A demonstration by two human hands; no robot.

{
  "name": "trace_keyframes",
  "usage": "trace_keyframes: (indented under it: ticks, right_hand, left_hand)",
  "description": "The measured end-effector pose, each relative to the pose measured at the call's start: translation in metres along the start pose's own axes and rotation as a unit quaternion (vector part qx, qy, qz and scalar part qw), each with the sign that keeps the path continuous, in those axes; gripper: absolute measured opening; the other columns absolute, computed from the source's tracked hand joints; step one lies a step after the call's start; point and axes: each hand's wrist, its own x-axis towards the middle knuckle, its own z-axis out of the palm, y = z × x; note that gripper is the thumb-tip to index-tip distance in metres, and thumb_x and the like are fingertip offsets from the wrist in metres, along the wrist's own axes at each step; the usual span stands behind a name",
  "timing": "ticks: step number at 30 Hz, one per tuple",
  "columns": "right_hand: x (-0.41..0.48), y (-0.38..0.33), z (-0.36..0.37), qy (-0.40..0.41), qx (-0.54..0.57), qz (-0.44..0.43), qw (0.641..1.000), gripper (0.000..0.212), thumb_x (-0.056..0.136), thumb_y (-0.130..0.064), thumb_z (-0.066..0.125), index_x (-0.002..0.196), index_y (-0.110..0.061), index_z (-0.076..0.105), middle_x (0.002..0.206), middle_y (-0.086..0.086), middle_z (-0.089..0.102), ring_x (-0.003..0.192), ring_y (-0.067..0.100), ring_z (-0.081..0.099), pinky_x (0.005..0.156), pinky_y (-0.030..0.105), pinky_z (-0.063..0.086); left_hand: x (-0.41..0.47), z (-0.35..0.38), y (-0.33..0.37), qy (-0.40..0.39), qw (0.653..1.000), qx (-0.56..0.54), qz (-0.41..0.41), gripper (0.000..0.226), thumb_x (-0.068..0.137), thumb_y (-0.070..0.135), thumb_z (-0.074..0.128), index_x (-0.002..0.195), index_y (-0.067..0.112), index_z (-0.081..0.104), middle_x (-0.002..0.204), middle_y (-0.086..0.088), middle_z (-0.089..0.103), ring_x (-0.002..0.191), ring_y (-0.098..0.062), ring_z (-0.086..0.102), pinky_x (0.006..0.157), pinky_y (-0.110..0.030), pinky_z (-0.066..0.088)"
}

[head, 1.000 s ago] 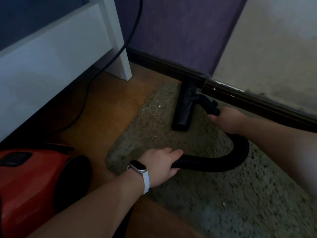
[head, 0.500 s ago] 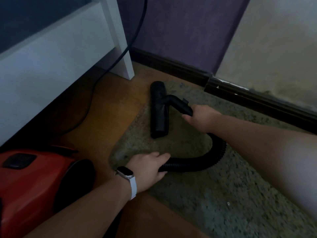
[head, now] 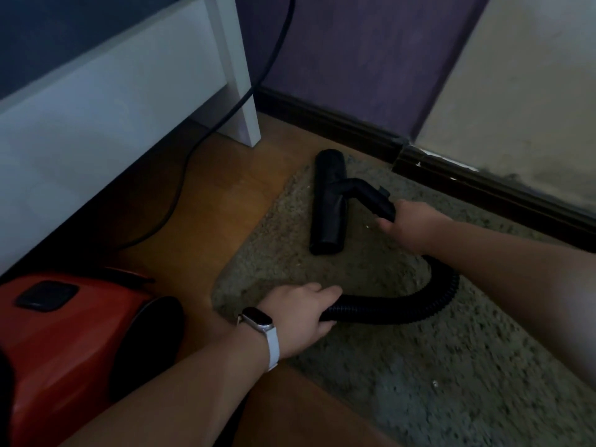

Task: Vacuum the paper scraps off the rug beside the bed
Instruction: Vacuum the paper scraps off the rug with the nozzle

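Right hand is gripping the nozzle neck, fingers wrapped around it; left hand is holding the black corrugated hose, fingers curled on it. Floor nozzle is lying at the rug's far corner near the bed frame. Paper scraps are showing mid-rug. Risks: hose bending tightly could kink; rug corner could lift under suction. Red canister vacuum contents cannot be seen.

the right hand has slid the nozzle leftward from the baseboard onto the rug's corner.
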Motion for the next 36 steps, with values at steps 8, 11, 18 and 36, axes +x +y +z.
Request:
trace_keyframes:
  ticks: [8,11,18,36]
  right_hand:
    - [-0.013,0.011,-0.002,-0.001,0.011,0.012,1.000,0.045,0.100,-0.049,0.047,0.127,-0.013,0.050,0.080,0.001,0.050,0.066,0.015,0.052,0.065,0.030,0.043]
    - [-0.014,0.004,0.003,0.012,0.030,0.010,0.999,0.047,0.099,-0.050,0.048,0.127,-0.013,0.050,0.083,0.003,0.052,0.071,0.021,0.055,0.067,0.030,0.045]
    - [0.004,-0.026,-0.001,0.010,0.005,-0.009,1.000,0.048,0.101,-0.045,0.046,0.133,-0.010,0.045,0.080,0.002,0.046,0.067,0.019,0.049,0.066,0.030,0.042]
    - [0.013,-0.054,-0.004,-0.005,0.001,-0.022,1.000,0.048,0.102,-0.044,0.045,0.134,-0.007,0.045,0.099,0.008,0.050,0.084,0.024,0.051,0.072,0.030,0.041]
  left_hand:
    - [-0.004,-0.005,0.005,0.008,1.000,-0.001,0.013,0.047,0.098,0.042,0.051,0.142,0.033,0.038,0.117,0.004,0.057,0.095,-0.020,0.061,0.077,-0.038,0.055]
    - [-0.009,-0.004,0.002,0.001,1.000,0.007,0.010,0.047,0.099,0.042,0.051,0.143,0.033,0.037,0.119,0.004,0.057,0.098,-0.019,0.060,0.079,-0.037,0.054]
    - [-0.010,-0.005,-0.014,0.008,1.000,-0.007,-0.019,0.048,0.099,0.043,0.051,0.144,0.035,0.037,0.118,0.006,0.056,0.097,-0.017,0.060,0.078,-0.033,0.053]
    - [-0.021,-0.012,-0.029,0.019,0.999,-0.006,-0.046,0.051,0.099,0.044,0.050,0.147,0.037,0.034,0.120,0.010,0.055,0.099,-0.012,0.058,0.078,-0.025,0.049]
